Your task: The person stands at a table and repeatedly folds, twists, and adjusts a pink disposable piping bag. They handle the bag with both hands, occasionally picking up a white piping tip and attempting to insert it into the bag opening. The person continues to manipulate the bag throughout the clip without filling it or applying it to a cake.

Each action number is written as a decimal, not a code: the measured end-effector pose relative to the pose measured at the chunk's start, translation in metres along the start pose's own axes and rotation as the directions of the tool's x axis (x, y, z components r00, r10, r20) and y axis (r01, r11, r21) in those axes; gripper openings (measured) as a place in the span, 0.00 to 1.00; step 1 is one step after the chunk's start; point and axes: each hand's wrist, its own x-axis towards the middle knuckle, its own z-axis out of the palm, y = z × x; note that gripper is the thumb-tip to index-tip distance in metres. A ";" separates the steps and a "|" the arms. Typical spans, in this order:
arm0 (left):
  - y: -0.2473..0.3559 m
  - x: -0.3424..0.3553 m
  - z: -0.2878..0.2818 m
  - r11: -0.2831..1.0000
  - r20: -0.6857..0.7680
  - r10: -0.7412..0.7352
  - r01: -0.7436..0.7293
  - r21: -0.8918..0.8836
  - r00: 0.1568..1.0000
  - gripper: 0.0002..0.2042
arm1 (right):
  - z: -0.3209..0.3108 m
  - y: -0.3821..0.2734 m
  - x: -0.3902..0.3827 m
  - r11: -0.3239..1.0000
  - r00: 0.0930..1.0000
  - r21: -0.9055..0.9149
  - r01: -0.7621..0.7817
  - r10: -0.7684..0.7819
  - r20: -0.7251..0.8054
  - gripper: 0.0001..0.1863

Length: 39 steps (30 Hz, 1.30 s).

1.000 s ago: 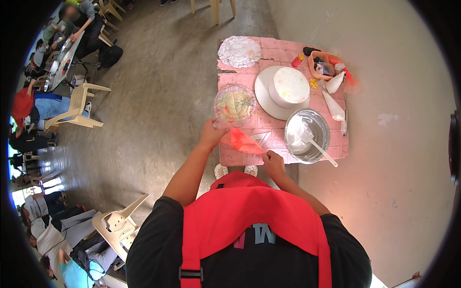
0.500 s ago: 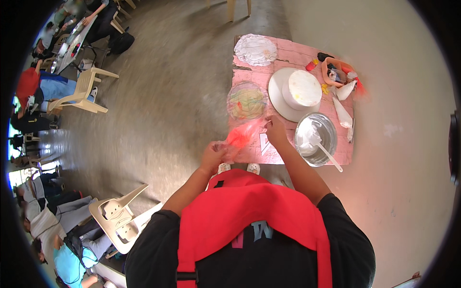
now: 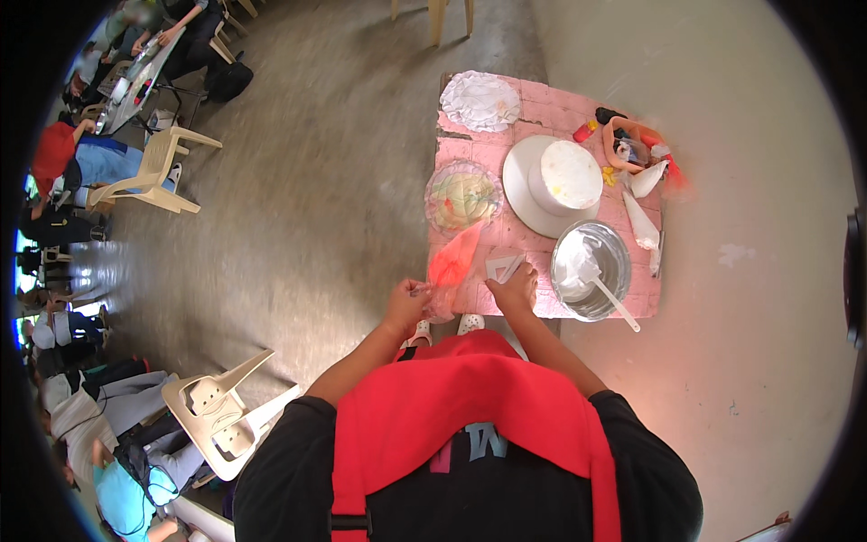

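My left hand point(image 3: 406, 303) is closed on the gathered end of a clear piping bag point(image 3: 453, 259) with orange-red filling. The bag lies along the table's near left edge, its other end close to a frilled, stained round cover point(image 3: 463, 197). At the front of the table, my right hand point(image 3: 517, 287) has its thumb and fingers around a white triangular scraper point(image 3: 499, 267), covering part of it. Just right of that hand stands a metal bowl point(image 3: 621, 262) of white cream with a white spatula point(image 3: 617, 303) leaning in it.
A white-coated round cake point(image 3: 567, 174) sits on a white turntable point(image 3: 521, 200). Beyond it are a white frilled cover point(image 3: 480, 101), an orange basket point(image 3: 632, 126), a small red bottle point(image 3: 584, 132) and filled white piping bags point(image 3: 642, 221). A wall borders the right; chairs and people are left.
My right hand has let go of the piping bag's far end and come back toward me onto the triangular scraper. The left hand still holds the bag, which now hangs less stretched.
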 end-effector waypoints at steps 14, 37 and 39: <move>-0.003 -0.001 -0.020 0.938 0.106 0.106 -0.135 0.319 0.989 0.06 | -0.026 0.017 0.001 0.805 0.810 0.089 0.586 -0.582 -0.073 0.08; 0.032 -0.018 0.033 0.256 0.184 0.617 -0.416 0.872 0.765 0.10 | -0.007 0.032 0.015 0.729 0.741 0.185 0.659 -0.586 -0.328 0.12; 0.063 -0.005 0.049 0.148 0.304 0.674 -0.527 0.837 0.674 0.10 | -0.001 0.036 0.016 0.718 0.723 0.190 0.670 -0.572 -0.389 0.12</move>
